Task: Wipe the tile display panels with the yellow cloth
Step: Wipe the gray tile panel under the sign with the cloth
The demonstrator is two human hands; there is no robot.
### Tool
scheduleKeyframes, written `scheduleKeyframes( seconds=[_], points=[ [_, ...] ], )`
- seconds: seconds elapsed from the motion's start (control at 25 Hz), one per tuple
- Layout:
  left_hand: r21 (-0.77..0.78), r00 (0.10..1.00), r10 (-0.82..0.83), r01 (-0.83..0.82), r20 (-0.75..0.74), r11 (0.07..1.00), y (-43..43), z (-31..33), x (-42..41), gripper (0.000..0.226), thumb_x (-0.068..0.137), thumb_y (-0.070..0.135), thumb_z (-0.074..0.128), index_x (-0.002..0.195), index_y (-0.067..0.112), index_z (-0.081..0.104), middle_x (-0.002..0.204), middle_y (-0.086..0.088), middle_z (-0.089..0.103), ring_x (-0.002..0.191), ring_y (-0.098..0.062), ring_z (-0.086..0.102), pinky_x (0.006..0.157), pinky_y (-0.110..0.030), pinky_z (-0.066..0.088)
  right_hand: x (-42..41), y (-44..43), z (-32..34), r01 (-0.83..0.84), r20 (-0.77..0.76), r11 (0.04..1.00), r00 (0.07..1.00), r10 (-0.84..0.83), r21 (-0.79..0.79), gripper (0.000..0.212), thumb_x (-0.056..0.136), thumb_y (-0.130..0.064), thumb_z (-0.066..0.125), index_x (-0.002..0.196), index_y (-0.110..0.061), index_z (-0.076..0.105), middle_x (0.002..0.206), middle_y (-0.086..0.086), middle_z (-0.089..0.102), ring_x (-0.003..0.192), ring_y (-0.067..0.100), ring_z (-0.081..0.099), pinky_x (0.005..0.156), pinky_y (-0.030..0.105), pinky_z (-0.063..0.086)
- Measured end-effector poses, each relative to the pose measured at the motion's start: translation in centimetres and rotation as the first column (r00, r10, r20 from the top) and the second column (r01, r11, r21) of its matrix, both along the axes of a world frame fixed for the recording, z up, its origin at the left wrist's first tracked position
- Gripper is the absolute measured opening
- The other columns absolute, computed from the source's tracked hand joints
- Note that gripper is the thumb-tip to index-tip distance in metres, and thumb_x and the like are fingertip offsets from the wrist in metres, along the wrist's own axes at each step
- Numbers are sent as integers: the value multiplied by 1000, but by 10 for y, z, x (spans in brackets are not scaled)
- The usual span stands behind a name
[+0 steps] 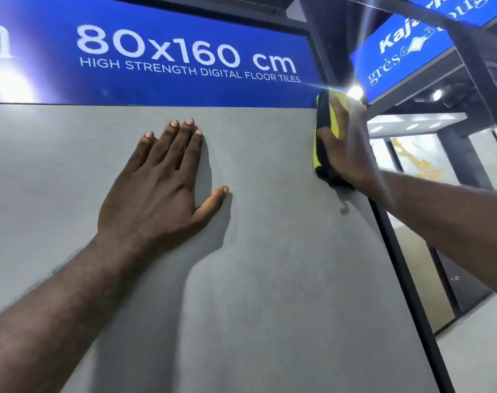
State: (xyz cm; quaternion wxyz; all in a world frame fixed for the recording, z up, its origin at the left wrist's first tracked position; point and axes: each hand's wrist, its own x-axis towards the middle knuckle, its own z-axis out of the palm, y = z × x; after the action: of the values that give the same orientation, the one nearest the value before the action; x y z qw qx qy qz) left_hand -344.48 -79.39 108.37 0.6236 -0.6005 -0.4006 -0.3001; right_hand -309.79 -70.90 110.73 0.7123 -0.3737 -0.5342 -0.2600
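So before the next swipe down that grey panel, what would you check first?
1. Cloth under the wiping hand: ok. The right hand presses the yellow cloth against the grey panel at its right edge.
2. Start point at the top: ok. The cloth sits in the top right corner, just under the blue sign.
3. Panel steadied: ok. The left hand lies flat on it, fingers straight.
4. Way down the edge free: ok. The left hand is well to the left of the cloth.
5. Cloth spread flat: cannot tell. The hand hides most of it.
6. Dust left on the panel: cannot tell. Glare and shadows mask the surface.
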Motion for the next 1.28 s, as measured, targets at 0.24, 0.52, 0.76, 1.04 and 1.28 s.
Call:
scheduleKeyframes(
  seconds=[0.24, 0.52, 0.76, 1.04, 1.28],
  points=[
    [5, 1000, -5, 6, -17, 1000, 2, 0, -3, 98, 105, 77, 14, 173, 7, 16, 181, -10, 11, 168, -25, 8, 137, -47, 8, 4, 0, -25, 64, 416, 994, 905, -94, 86, 71, 97, -29, 55, 164, -16, 37, 175, 12, 22, 163, 33, 12, 133, 37, -1],
    [32, 999, -30, 31, -25, 999, 5, -1, -4, 96, 106, 74, 18, 172, 5, 21, 180, -13, 15, 168, -28, 12, 137, -49, 12, -12, -5, -75, 44, 434, 996, 898, -71, 74, 72, 101, -30, 54, 168, -30, 28, 178, 0, 10, 164, 17, 0, 133, 38, 7],
    [33, 999, -24, 25, -25, 999, 6, -2, -5, 96, 106, 74, 15, 172, 4, 18, 180, -14, 14, 168, -29, 11, 137, -50, 11, -13, -5, -68, 37, 242, 999, 970, -39, 12, 78, 97, -32, 52, 168, -37, 20, 178, 2, 11, 165, 27, 8, 131, 56, 17],
    [37, 998, -56, 58, -31, 998, 5, -3, -4, 95, 106, 71, 19, 171, 2, 22, 179, -17, 20, 167, -32, 16, 136, -51, 12, -6, -2, -70, -2, 21, 994, 1000, 4, -106, 76, 97, -40, 46, 169, -31, 22, 178, 1, 9, 165, 20, 3, 132, 53, 15],
    [42, 997, -64, 66, -40, 997, 7, -3, -5, 95, 106, 71, 18, 170, 1, 23, 178, -19, 20, 166, -34, 18, 136, -53, 13, -15, -8, -118, 37, 198, 999, 980, -31, -29, 74, 98, -35, 49, 168, -29, 26, 178, -4, 7, 165, 17, 0, 134, 42, 11]
  ],
)
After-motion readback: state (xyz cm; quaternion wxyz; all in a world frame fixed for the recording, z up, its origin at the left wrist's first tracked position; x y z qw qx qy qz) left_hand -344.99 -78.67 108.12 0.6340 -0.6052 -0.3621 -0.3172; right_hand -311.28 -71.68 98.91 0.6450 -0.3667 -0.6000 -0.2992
